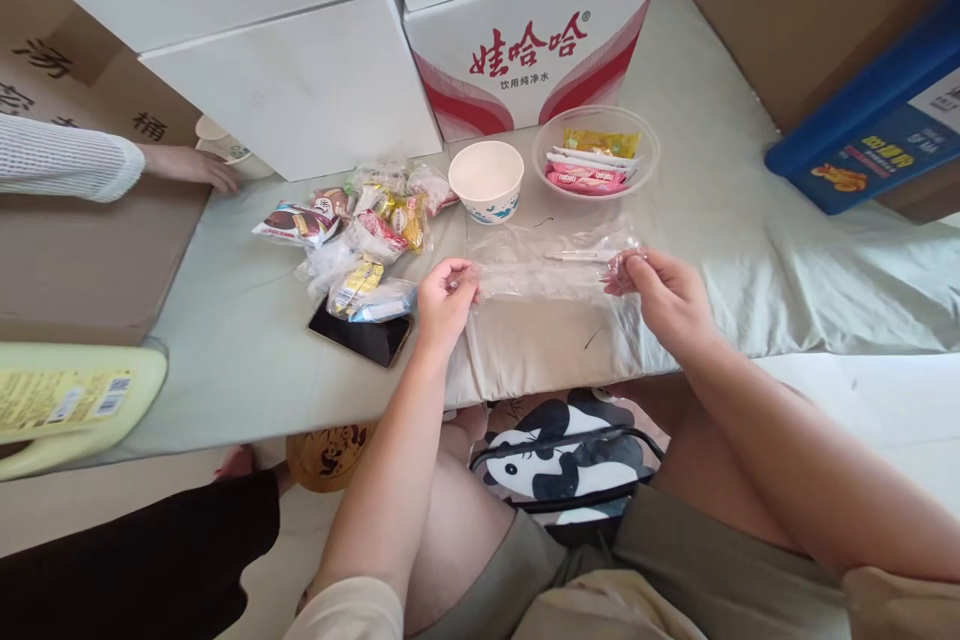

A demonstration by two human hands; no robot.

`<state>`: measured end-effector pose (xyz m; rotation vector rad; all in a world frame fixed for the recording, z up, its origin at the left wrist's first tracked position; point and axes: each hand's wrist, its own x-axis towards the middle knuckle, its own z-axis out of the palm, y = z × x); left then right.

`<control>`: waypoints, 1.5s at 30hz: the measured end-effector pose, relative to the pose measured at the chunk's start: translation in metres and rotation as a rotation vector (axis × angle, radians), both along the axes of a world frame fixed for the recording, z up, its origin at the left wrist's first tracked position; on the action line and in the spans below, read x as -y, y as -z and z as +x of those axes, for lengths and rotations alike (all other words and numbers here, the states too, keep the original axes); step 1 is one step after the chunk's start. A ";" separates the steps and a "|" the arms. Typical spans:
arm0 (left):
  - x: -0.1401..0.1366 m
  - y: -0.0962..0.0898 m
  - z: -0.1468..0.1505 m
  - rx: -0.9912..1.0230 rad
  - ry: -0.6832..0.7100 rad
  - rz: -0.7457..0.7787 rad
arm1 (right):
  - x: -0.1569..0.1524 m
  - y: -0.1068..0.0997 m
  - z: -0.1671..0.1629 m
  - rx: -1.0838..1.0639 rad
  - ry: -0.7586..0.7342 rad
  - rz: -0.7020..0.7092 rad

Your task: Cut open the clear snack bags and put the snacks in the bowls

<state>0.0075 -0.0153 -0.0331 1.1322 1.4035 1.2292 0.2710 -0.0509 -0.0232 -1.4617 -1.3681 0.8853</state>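
A clear plastic bag [536, 278] is stretched between my two hands, low over the cloth. My left hand [448, 298] pinches its left end; my right hand [667, 295] grips the bunched right end. Behind the film, a thin white stick-like item [585, 255] shows, and I cannot make out whether it is inside the bag. Just beyond stand a white paper bowl [486, 175] and a clear plastic bowl [651, 160] with wrapped snack packets [589, 178] in it. To the left of my left hand lies a heap of wrapped snacks [375, 230].
A black phone [360, 335] lies by the heap. White cartons [517, 60] line the back. A blue container [870, 135] stands right, a pale yellow jug [82, 400] left. Another person's hand [199, 167] touches stacked paper cups [217, 140] at far left.
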 end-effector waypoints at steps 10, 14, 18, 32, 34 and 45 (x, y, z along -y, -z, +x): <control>-0.001 0.000 0.002 0.008 0.158 0.007 | -0.017 0.007 0.012 -0.243 0.259 -0.110; -0.002 -0.002 0.003 0.089 0.061 -0.057 | -0.017 0.004 0.015 -0.100 0.256 -0.147; -0.001 -0.002 0.003 0.021 0.049 -0.097 | -0.017 0.000 0.015 0.108 0.247 -0.198; -0.006 0.016 0.003 -0.927 0.024 0.157 | 0.007 0.016 0.010 0.992 -0.123 0.153; -0.007 0.016 0.003 -0.889 0.069 0.144 | 0.015 0.015 0.008 1.021 -0.291 0.149; -0.001 0.015 0.015 -0.283 0.383 0.231 | 0.001 0.008 0.004 0.656 -0.312 0.182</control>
